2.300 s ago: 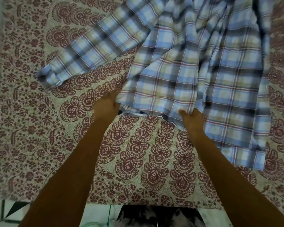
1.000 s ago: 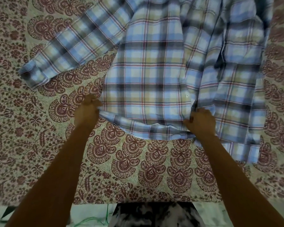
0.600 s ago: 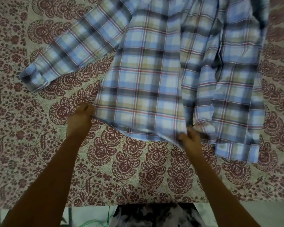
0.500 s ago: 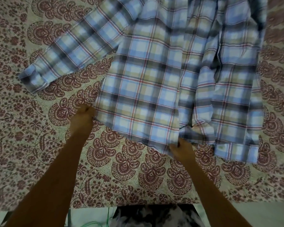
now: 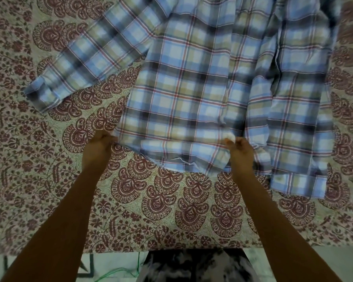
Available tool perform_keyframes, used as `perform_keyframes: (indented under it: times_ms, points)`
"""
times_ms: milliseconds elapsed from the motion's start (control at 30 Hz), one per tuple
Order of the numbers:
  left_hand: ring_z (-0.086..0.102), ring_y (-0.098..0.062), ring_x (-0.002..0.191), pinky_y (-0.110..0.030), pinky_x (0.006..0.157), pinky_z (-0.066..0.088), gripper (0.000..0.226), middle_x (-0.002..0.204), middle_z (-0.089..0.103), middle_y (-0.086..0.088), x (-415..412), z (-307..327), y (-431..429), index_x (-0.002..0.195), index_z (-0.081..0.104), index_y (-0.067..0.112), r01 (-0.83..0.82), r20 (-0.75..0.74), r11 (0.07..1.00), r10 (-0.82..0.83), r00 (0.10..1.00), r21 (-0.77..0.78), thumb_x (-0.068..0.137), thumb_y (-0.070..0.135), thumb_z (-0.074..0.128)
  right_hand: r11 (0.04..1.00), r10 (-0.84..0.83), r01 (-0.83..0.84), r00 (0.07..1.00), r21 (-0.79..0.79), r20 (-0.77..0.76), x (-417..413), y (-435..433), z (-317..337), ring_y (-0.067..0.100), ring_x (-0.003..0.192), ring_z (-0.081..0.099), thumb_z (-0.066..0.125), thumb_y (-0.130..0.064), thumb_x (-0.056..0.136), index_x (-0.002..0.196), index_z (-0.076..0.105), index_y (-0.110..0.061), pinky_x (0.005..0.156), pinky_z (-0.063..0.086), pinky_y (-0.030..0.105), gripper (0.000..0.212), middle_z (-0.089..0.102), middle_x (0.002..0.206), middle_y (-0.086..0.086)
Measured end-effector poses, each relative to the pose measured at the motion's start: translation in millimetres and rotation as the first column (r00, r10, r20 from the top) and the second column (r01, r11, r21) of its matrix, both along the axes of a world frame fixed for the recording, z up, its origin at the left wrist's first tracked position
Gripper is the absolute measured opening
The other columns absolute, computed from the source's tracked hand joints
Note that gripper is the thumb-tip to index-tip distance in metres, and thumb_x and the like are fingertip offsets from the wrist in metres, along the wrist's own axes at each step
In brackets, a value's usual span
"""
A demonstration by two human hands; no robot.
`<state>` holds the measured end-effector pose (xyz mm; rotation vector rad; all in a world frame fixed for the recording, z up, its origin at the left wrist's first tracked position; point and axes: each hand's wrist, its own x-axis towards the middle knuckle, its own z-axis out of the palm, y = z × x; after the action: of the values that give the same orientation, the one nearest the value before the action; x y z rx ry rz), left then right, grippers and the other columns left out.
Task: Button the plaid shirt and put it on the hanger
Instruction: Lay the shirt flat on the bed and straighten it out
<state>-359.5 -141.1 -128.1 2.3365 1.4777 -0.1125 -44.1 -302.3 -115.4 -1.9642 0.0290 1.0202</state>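
left hand (image 5: 98, 147): fingers curled, pinching the bottom left corner of the blue, tan and red plaid cotton shirt (image 5: 192, 88), back of the hand up.
right hand (image 5: 240, 153): fingers also curled, thumb and fingertips pinching the shirt's lower front edge just above the hem. There is a pale speck at the fingertips, button or nail, too blurred to call.
shirt position: spread on the bed in front of the person, hem toward them, collar end cut off by the top of the view. The hem between the two hands is rumpled, not flat.
long plaid sleeve (image 5: 94, 53): angled out to the left, cuff lying on the cover.
second cuff (image 5: 298, 186): bottom right, just beyond the right hand, sleeve lying down along the shirt body.
front opening: a dark vertical gap right of centre looks like it. No fastened button is visible.
surface: cream bedspread with maroon paisley print (image 5: 59, 190), shirt directly on it.
near edge: pale floor (image 5: 114, 261) and the person's dark mottled clothing (image 5: 198, 265).
hanger: not in view.
done so far: by my read, laying-out only, shirt roughly arranged front-up.
left to do: probably all the buttoning, then the whole hanger step.
writing/brands: none readable. No tag or label shows, and the neck area is out of frame.
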Motion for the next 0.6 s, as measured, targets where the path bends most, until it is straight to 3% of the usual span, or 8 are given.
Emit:
perform_keyframes:
  times_ms: [67,100,200,267,333,433,533,600]
  points:
    - [0.063,-0.041,0.072,-0.046,0.061,0.053,0.016,0.101,0.063,-0.024,-2.9,1.3,-0.3,0.088,0.071,-0.004,-0.050,-0.033,0.999,0.050,0.998,0.003,0.078,-0.010,0.059,0.997,0.040,-0.025,0.977,-0.071,0.212,-3.8,-7.0,-5.0,0.009,0.063,0.042,0.057,0.000,0.086,0.075,0.045,-0.016,0.071,0.039,0.029,0.022,0.043,0.066,-0.003]
    - [0.063,-0.042,0.073,-0.046,0.062,0.053,0.016,0.101,0.063,-0.024,-4.0,2.5,-0.1,0.086,0.071,-0.005,-0.106,-0.045,0.994,0.106,0.993,0.003,0.079,-0.010,0.058,0.988,0.100,-0.067,0.965,-0.141,0.241,-7.5,-10.1,-8.5,0.011,0.062,0.043,0.056,-0.001,0.085,0.080,0.046,-0.012,0.071,0.039,0.030,0.016,0.043,0.066,-0.001]
    - [0.062,-0.042,0.075,-0.048,0.065,0.053,0.017,0.103,0.061,-0.025,-2.3,7.0,1.9,0.087,0.070,-0.004,-0.194,-0.076,0.981,0.194,0.978,0.004,0.081,-0.009,0.055,0.852,0.444,-0.368,0.885,-0.372,0.143,-13.1,-15.8,-19.1,0.025,0.073,0.053,0.060,-0.019,0.086,0.087,0.052,-0.005,0.070,0.043,0.034,0.017,0.052,0.071,0.003]
    - [0.062,-0.041,0.077,-0.049,0.065,0.053,0.020,0.105,0.061,-0.023,3.6,9.7,4.9,0.092,0.070,-0.003,-0.194,-0.057,0.980,0.197,0.979,0.042,0.082,-0.007,0.053,0.777,0.553,-0.444,0.821,-0.446,0.145,-12.6,-13.8,-17.6,0.025,0.075,0.051,0.060,-0.031,0.085,0.086,0.052,-0.007,0.068,0.039,0.031,0.025,0.053,0.072,0.004]
    - [0.062,-0.038,0.077,-0.043,0.066,0.051,0.022,0.107,0.062,-0.021,17.2,12.3,10.7,0.095,0.070,0.000,-0.232,0.007,0.970,0.232,0.973,0.073,0.084,-0.004,0.051,0.821,0.502,-0.374,0.833,-0.431,0.234,-9.6,-8.2,-13.1,0.025,0.077,0.053,0.058,-0.032,0.086,0.094,0.054,-0.006,0.072,0.042,0.034,0.028,0.057,0.079,0.007]
    - [0.062,-0.036,0.074,-0.034,0.066,0.046,0.020,0.102,0.064,-0.020,46.5,14.7,20.7,0.096,0.069,0.005,-0.269,0.106,0.959,0.260,0.960,0.086,0.086,0.002,0.051,0.907,0.397,-0.317,0.864,-0.276,0.311,-3.3,5.6,-7.0,0.023,0.077,0.053,0.056,-0.024,0.089,0.104,0.054,-0.004,0.077,0.046,0.037,0.024,0.056,0.082,0.005]
    - [0.062,-0.035,0.075,-0.030,0.068,0.043,0.022,0.097,0.065,-0.020,79.7,15.0,32.0,0.099,0.067,0.006,-0.267,0.199,0.962,0.250,0.948,0.063,0.086,0.008,0.050,0.952,0.286,-0.260,0.945,-0.164,0.159,7.6,31.9,-6.0,0.019,0.084,0.049,0.053,-0.020,0.092,0.113,0.052,-0.007,0.080,0.040,0.031,0.025,0.052,0.089,0.001]
    - [0.063,-0.035,0.082,-0.032,0.073,0.046,0.028,0.102,0.065,-0.020,101.7,14.6,42.1,0.104,0.066,0.007,-0.289,0.268,0.957,0.275,0.924,0.016,0.085,0.016,0.047,0.980,0.171,-0.169,0.985,-0.109,0.012,20.2,52.8,-11.0,0.014,0.076,0.051,0.055,-0.023,0.091,0.100,0.053,-0.011,0.074,0.041,0.027,0.016,0.052,0.077,-0.005]
